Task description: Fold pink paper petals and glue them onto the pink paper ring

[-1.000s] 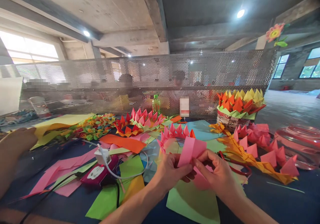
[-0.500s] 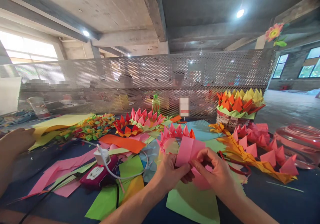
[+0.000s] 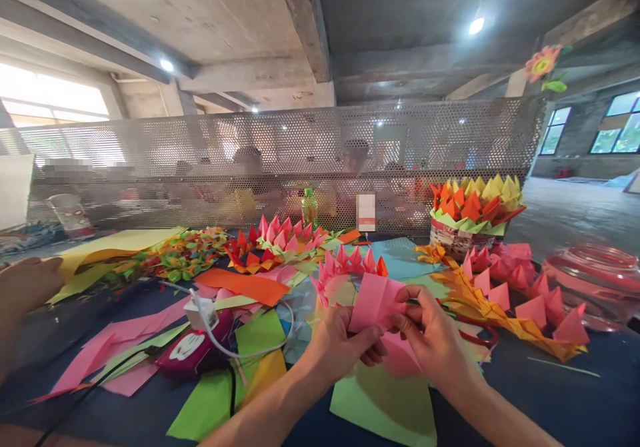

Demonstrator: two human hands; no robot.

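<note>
A pink sheet of paper (image 3: 373,300) with a fold line is held up between my two hands. My left hand (image 3: 345,340) pinches its lower left edge, thumb in front. On the right side, my right hand (image 3: 425,327) closes thumb and fingers on the paper's edge. Below them, more pink paper (image 3: 400,355) rests on a light green sheet (image 3: 385,400). Just behind my hands stands a curved row of pink folded-paper points (image 3: 350,260). Red scissor-like handles (image 3: 477,335) lie partly hidden beside my right hand.
Left lie a purple power strip (image 3: 197,350) with a white charger (image 3: 200,314), cables and loose coloured sheets. Right are an orange-and-pink folded chain (image 3: 530,330), a clear pink-tinted container (image 3: 595,287) and a layered paper basket (image 3: 465,224). Another person's hand (image 3: 30,280) is far left. A perforated screen (image 3: 200,140) stands behind.
My right hand has shifted up along the pink paper, and the paper's right part has folded in toward the left. The camera view has moved slightly.
</note>
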